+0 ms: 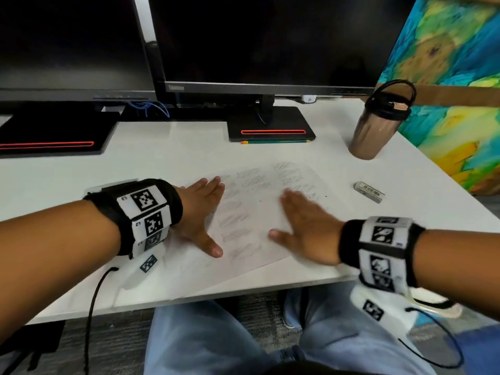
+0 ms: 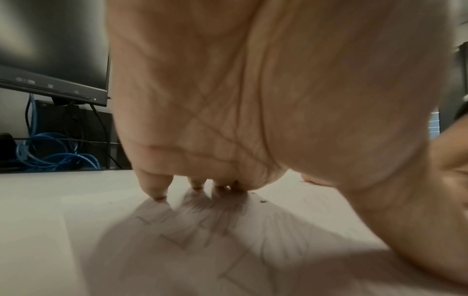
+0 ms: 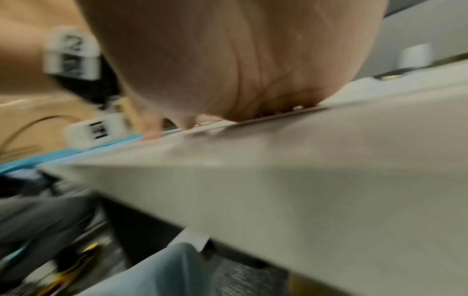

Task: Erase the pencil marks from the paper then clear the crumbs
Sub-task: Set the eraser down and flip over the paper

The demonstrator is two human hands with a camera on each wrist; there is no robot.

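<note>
Here, white pencil-scribbled paper sheet (image 1: 251,215) lies flat on white tabletop (image 1: 162,163). Left hand (image 1: 198,212) and right hand (image 1: 305,228) press it, fingers straight. Grey sleeved eraser (image 1: 369,192) at 2 o'clock, untouched.

white paper (image 1: 251,226) with grey pencil scribbles (image 1: 235,220), white desk (image 1: 176,158), brown tumbler (image 1: 370,136), blue cables (image 2: 55,154)

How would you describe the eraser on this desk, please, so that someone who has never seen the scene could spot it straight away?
Start at the white desk and find the sheet of paper with grey pencil scribbles under both flat hands. Look past the right hand toward the desk's right edge: the eraser lies there alone, apart from the paper. It is a small pale block in a printed sleeve, unlike the tall brown tumbler behind it.
</note>
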